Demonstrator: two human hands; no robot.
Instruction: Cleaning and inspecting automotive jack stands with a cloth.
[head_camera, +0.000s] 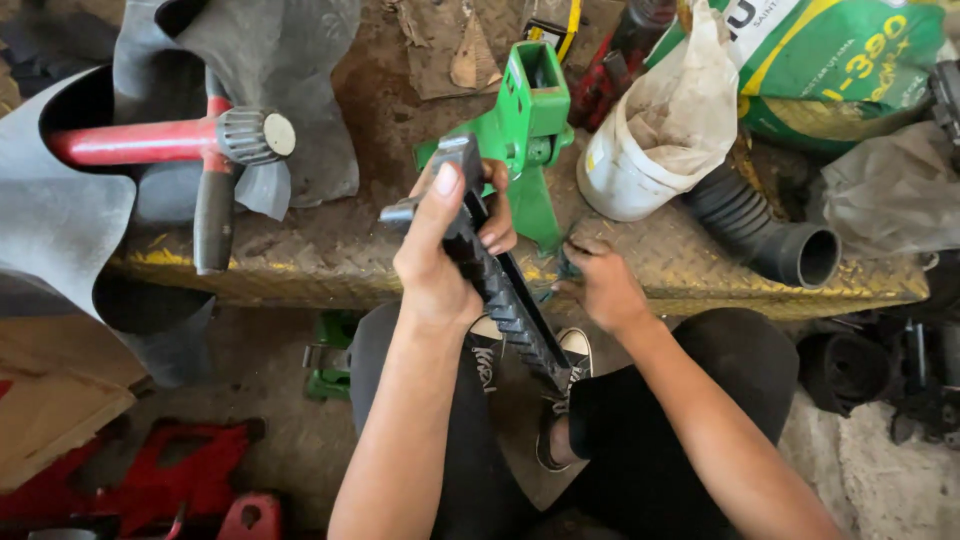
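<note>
I am gripping a dark toothed ratchet bar (505, 285) in my left hand (440, 255), fingers (497, 238) curled tight around its upper part and thumb lying straight along its side. The bar is slanting from its metal head near the green jack stand (525, 135) down toward my shoes, held clear above the worktop (330, 265) edge. My right hand (605, 285) is resting on the yellow-painted checker-plate worktop just beside the stand's foot, fingers bunched and pressing on something small and dark; I cannot tell what it is or whether I am really pinching it. The stand is sitting upright on the worktop, just behind the bar's top. A white bucket (625, 170) lined with a plastic bag and a black ribbed hose (765, 230) are lying to its right, and a red-handled tool (160, 140) is lying on black rubber to the left.
</note>
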